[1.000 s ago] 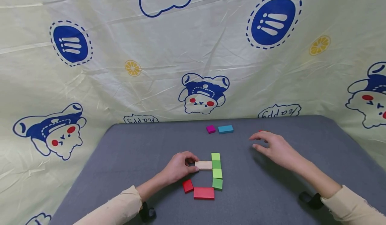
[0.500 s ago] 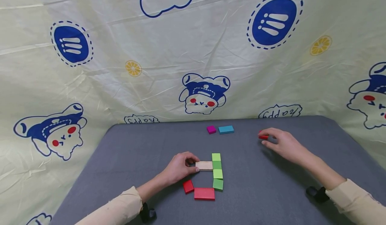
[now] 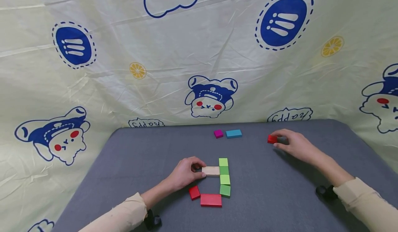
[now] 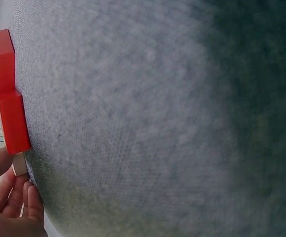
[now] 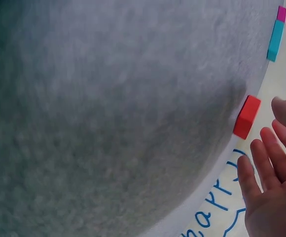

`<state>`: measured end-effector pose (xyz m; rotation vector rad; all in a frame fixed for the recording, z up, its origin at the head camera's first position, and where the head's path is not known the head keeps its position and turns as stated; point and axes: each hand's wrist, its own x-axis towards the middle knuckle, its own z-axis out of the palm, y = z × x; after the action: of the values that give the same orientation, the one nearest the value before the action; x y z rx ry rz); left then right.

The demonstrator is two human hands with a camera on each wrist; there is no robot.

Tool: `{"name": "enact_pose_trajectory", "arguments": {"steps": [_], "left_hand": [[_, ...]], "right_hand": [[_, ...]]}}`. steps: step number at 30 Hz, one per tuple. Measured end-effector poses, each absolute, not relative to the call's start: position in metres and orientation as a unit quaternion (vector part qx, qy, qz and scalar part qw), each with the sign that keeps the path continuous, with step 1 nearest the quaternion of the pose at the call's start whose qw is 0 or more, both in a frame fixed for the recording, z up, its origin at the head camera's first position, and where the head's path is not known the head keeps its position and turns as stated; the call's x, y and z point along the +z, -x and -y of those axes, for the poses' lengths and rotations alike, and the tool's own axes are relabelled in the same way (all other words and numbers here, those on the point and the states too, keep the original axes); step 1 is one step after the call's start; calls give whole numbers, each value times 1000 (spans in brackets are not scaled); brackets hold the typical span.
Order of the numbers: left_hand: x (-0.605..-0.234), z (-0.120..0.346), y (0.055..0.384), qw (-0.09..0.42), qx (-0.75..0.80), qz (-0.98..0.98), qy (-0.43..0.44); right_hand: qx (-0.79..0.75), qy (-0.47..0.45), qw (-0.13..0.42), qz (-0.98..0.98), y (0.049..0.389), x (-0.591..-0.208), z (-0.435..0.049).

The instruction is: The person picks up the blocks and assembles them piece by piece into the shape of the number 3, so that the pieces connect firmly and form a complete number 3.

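My left hand (image 3: 185, 171) pinches the left end of a pale wooden block (image 3: 211, 171) between thumb and fingers. That block's right end meets a column of light and darker green blocks (image 3: 224, 180). Below lie a long red block (image 3: 211, 200) and a tilted smaller red block (image 3: 194, 192); in the left wrist view red blocks (image 4: 14, 121) partly hide the wooden one. At the far right, the fingertips of my right hand (image 3: 293, 144) are close around the right side of another red block (image 3: 272, 139). In the right wrist view its fingers are spread, apart from this block (image 5: 247, 117).
Near the table's back edge lie a magenta block (image 3: 218, 134) and a blue block (image 3: 234, 134). Behind the grey tabletop (image 3: 149, 149) hangs a pale curtain (image 3: 174, 45) with printed cartoons. Each wrist wears a dark band.
My right hand has moved right and reached the far red block, then drawn slightly back from it, so more of the block shows. The left hand has kept its hold on the wooden block.
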<state>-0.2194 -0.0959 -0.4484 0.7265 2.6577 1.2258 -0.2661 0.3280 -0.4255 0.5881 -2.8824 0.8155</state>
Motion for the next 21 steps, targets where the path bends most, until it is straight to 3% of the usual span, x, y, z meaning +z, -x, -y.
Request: {"name": "enact_pose_trajectory", "arguments": {"steps": [21], "left_hand": [[-449,97,220,57,405,-880,-242]], "right_hand": [[266,-171,-12,949,289,-433,-334]]}}
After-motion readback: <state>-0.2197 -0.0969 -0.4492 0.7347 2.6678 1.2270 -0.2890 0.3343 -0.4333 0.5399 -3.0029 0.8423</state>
